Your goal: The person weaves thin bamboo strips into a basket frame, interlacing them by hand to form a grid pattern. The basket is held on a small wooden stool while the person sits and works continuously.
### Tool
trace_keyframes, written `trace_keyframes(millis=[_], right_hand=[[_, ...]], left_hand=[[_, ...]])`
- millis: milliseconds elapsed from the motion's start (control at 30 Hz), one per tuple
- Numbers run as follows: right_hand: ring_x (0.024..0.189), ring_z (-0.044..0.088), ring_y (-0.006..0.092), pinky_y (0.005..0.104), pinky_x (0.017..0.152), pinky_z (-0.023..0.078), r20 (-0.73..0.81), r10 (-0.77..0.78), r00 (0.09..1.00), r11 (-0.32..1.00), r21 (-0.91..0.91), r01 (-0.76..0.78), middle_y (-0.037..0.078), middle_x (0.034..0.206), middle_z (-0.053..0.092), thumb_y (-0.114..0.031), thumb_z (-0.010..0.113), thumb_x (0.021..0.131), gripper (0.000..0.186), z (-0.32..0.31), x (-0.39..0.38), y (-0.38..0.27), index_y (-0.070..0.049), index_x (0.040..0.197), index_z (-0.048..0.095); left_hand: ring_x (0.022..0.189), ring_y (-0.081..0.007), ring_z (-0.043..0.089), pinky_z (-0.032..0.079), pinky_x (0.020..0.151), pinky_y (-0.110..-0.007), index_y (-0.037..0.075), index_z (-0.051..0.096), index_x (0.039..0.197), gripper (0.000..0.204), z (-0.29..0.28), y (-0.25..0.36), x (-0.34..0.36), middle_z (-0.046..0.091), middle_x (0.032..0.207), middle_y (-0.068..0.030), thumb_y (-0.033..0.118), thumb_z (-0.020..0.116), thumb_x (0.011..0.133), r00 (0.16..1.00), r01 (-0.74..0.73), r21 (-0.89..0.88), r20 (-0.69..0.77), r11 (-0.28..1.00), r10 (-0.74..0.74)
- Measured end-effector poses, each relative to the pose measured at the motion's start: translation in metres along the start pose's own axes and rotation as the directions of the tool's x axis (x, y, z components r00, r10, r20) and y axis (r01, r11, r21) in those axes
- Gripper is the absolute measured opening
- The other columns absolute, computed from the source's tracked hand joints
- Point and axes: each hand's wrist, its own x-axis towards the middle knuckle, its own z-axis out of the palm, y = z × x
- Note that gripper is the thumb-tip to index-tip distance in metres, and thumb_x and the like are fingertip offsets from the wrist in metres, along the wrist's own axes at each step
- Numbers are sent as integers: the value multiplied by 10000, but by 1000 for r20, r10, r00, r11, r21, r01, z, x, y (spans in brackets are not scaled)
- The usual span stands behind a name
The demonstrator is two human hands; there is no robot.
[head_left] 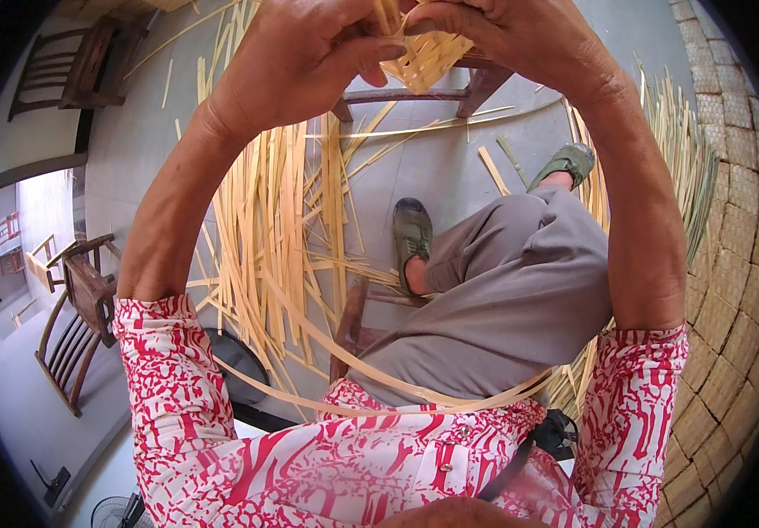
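1. Well to the left of the left hand, a dark wooden chair [71, 70] stands near the wall; another slatted chair [89, 286] sits nearer the body than that hand.
2. Just below the left wrist I see a thick spread of pale, flat strips [260, 238] on the grey floor, some crossing at odd angles.
3. The left hand [318, 53] has its fingers bent and its thumb extended by the left edge of the work; the top is cut off from view, so I cannot tell how firmly it holds anything.
4. Right between the two hands is the woven piece [428, 66], pale yellow and criss-crossed, its pointed lower end hanging above a wooden seat frame [485, 88].
5. Below the hands, toward the body, a long strip [463, 406] bows across the lap, over grey trousers [502, 290].
6. The right hand [520, 40] is closed on the woven piece, thumb across its upper edge, other fingers mostly hidden.
7. To the right of the right wrist stand more thin strips [674, 145], some greenish, and farther right, stacked woven bundles [736, 290].
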Motion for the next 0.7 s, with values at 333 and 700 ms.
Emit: trace_keyframes(millis=[333, 700], right_hand=[[572, 617, 315, 392, 521, 453, 22, 3, 1000, 998, 68, -4, 135, 651, 612, -335, 691, 935, 310, -10, -13, -9, -64, 788, 656], [562, 594, 302, 390, 524, 444, 46, -14, 999, 990, 140, 8, 135, 626, 579, -311, 711, 920, 318, -13, -7, -4, -50, 760, 626]], left_hand=[[840, -217, 766, 619, 726, -311, -34, 631, 1117, 190, -7, 6, -6, 760, 885, -121, 115, 596, 1004, 988, -133, 26, 77, 991, 131], [800, -136, 737, 589, 683, -282, 11, 596, 1040, 179, -3, 32, 1, 697, 831, -73, 175, 646, 989, 990, 138, -201, 22, 970, -137]])
